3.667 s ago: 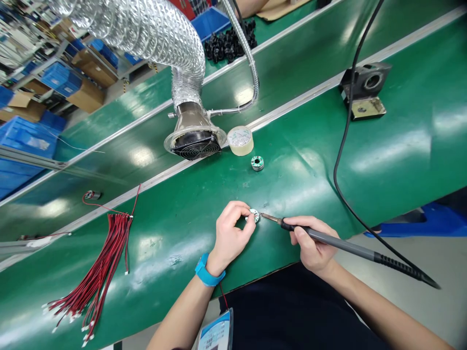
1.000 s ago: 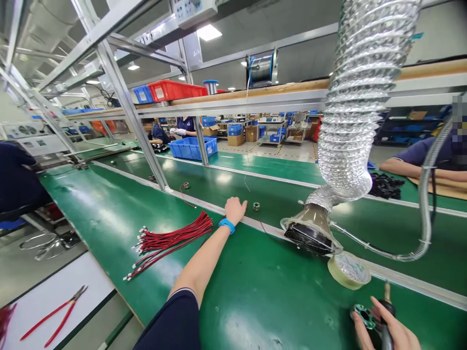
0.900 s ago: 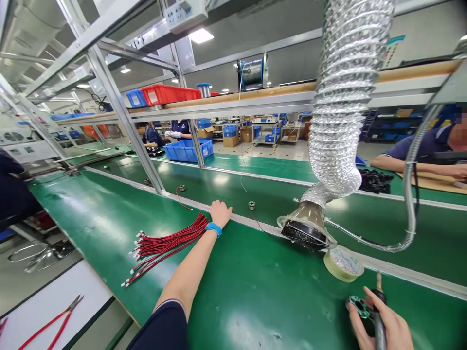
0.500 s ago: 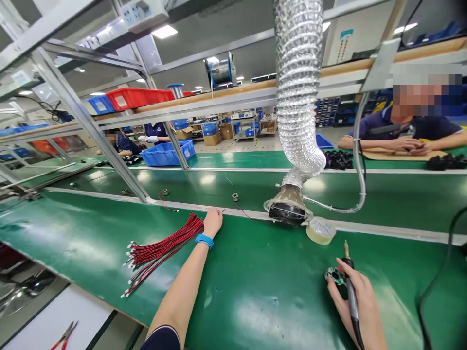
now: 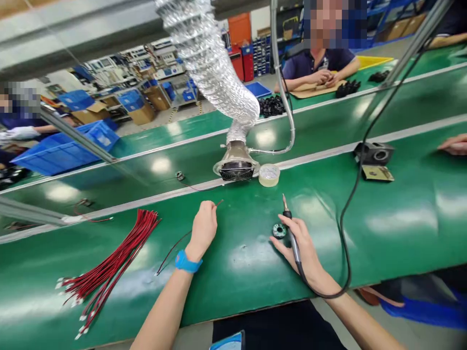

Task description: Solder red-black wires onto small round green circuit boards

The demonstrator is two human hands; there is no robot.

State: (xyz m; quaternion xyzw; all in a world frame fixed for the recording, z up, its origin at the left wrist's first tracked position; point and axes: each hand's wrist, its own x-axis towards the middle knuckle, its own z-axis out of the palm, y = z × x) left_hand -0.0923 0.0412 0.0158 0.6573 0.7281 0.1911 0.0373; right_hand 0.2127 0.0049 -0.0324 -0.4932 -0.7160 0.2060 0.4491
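Note:
My left hand (image 5: 204,226), a blue band at its wrist, pinches a thin red and black wire (image 5: 173,249) whose white plug end rests on the green mat. To its left lies a bundle of red and black wires (image 5: 116,262) with white connectors. My right hand (image 5: 301,245) holds a soldering iron (image 5: 294,243), tip pointing away from me. A small round part with a green ring (image 5: 279,230) sits on the mat between its thumb and forefinger; whether the fingers touch it is unclear.
A fume extractor (image 5: 237,165) on a silver duct stands ahead, beside a tape roll (image 5: 269,175). The iron's cable loops at right, near a soldering stand (image 5: 375,154). Small wired parts lie on the far strip. A person sits opposite; another person's hand (image 5: 456,145) shows at right.
The view has swung right and down. My left hand has come away from the wire bundle with one wire. The round part, earlier in my right fingers, now sits on the mat.

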